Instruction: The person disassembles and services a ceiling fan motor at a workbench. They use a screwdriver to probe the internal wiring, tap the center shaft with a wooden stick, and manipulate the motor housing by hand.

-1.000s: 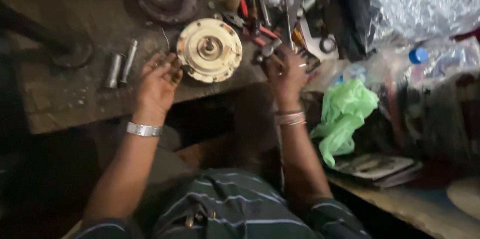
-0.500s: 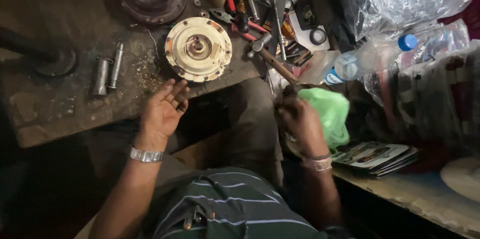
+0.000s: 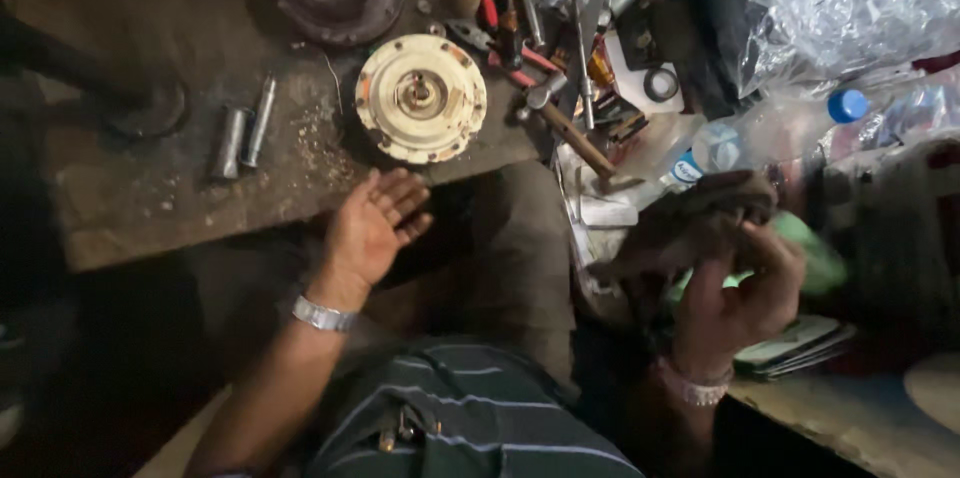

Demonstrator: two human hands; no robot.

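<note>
Head view shows the right hand (image 3: 740, 288) raised at the person's right side, its grip closed around a dark, crumpled rag (image 3: 690, 223) that blurs with motion; the fingers curl over the cloth's lower edge while the rest bunches loose above them. Behind the rag sits something pale green (image 3: 815, 258), partly hidden, and I cannot tell what it is. The left hand (image 3: 375, 228) hangs empty, palm up and fingers spread, just off the near edge of the table (image 3: 150, 208) and holding nothing.

Just beyond the left hand's fingertips, a round cream-coloured motor housing (image 3: 421, 98) lies flat on the table with its hub facing up, rust spotting its rim. A hammer (image 3: 570, 128) lies to the right of the housing, its wooden handle slanting toward the person. Two short metal sleeves (image 3: 243, 128) lie side by side well to the left of the housing. A clear plastic bottle with a blue cap (image 3: 780, 128) rests on its side further right.

To handle the rag well, I judge it wants gathering into a firmer wad, so that no loose tail drags over the small tools crowded near the hammer. The free left hand is well placed to steady the housing at its rim, since a flat disc like that will likely spin or slide under any rubbing.
</note>
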